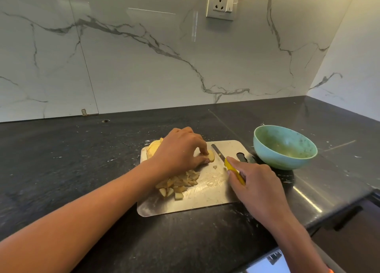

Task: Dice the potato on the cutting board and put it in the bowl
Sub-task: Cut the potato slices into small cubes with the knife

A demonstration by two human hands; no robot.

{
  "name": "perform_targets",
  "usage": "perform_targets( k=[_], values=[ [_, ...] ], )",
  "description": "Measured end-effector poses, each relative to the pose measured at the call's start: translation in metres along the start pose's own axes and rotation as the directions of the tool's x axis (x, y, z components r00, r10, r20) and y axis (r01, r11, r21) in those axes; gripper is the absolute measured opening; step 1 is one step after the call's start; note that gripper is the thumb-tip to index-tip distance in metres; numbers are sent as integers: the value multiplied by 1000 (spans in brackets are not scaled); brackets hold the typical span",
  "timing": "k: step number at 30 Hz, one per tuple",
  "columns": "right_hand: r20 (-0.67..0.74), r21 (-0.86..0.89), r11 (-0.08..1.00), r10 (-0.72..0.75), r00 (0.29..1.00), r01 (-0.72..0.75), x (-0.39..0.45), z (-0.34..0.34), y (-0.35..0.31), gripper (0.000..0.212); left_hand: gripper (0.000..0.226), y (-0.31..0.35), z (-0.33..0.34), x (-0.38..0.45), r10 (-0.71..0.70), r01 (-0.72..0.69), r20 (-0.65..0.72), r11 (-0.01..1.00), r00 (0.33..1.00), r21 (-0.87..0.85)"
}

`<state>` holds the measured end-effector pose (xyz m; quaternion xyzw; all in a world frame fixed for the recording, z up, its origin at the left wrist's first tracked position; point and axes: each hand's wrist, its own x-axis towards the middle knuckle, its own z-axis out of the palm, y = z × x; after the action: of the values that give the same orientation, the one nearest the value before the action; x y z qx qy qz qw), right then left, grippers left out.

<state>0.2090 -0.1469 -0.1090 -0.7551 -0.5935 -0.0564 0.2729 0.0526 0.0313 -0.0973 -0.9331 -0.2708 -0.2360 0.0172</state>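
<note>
My left grip (pixel 181 149) is clamped on a potato slice (pixel 211 156), fingertips and thumb pinching it flat against the cutting board (pixel 205 196) so it cannot skid under the blade. Just right of that grip, my right grip (pixel 253 180) is wrapped round the yellow handle of the knife (pixel 226 161), forefinger laid along its top to steer; the blade points away from me and lies just beside the slice, not yet in it as far as I can tell. One small offcut (pixel 214 167) lies between the two grips. Behind my left grip, at the board's far corner, waits the uncut rest of the potato (pixel 153 148), partly hidden by my knuckles. Nearer me, under my left wrist, the diced pieces (pixel 178 185) are heaped clear of the cutting zone. Beyond my right grip the green bowl (pixel 284 147) stands on the dark tabletop (pixel 72 159), touching the board's end, handy for scraping; I see no dice in it.
</note>
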Motion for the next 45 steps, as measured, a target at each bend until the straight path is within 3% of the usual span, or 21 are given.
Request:
perform_targets(
  k=[5,15,28,45],
  values=[
    [32,0,1000,-5,999,5,3,4,-12,48,33,8,8,-2,-85,85,-105,996,991,2],
    [-8,-4,1000,-19,1000,19,9,10,-19,47,29,9,9,-4,-180,177,-107,984,978,-35],
    [118,-95,993,-58,991,70,16,10,-26,48,25,10,11,-4,-179,178,-111,984,978,-20],
    [61,20,998,-68,996,67,-40,-10,-18,47,31,18,12,-8,-176,186,-158,981,972,51]
  ],
)
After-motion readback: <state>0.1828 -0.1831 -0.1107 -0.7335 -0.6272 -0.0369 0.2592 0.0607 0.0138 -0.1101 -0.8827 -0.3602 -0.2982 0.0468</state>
